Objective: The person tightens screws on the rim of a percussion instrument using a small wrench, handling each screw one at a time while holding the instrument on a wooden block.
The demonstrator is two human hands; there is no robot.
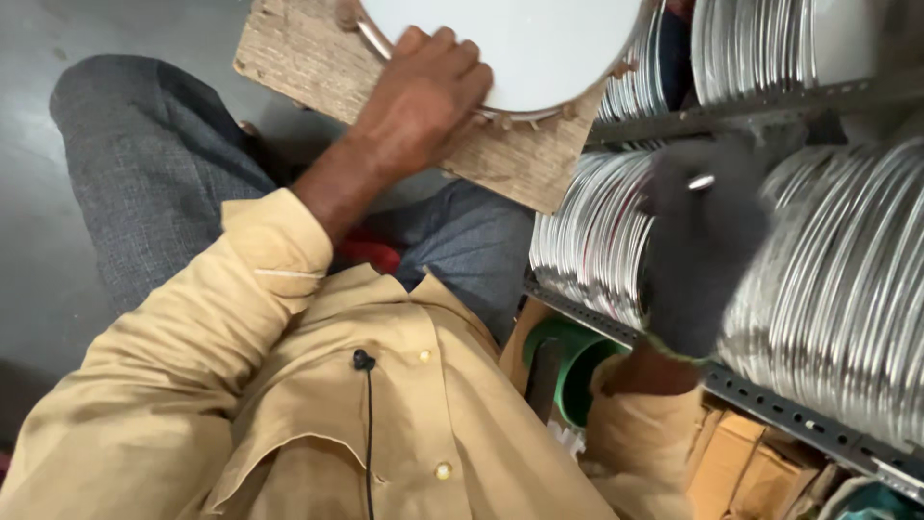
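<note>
My bare left hand (423, 96) lies on a white round disc (510, 43) with a metal rim, its fingers curled over the disc's near edge. The disc rests on a rough wooden board (308, 58) across my knees. My right hand (698, 246), in a dark grey glove and blurred, reaches against a row of shiny metal rings (837, 279) standing on edge on a shelf. A small bright metal bit (701, 181) shows at its fingertips. Whether the glove grips a ring is not visible.
A slotted metal shelf rail (770, 404) runs under the rings, and another rail (731, 111) carries more rings (751, 43) above. Cardboard boxes (741, 462) and a green round object (577, 371) sit below the shelf. Grey floor (38, 289) lies to the left.
</note>
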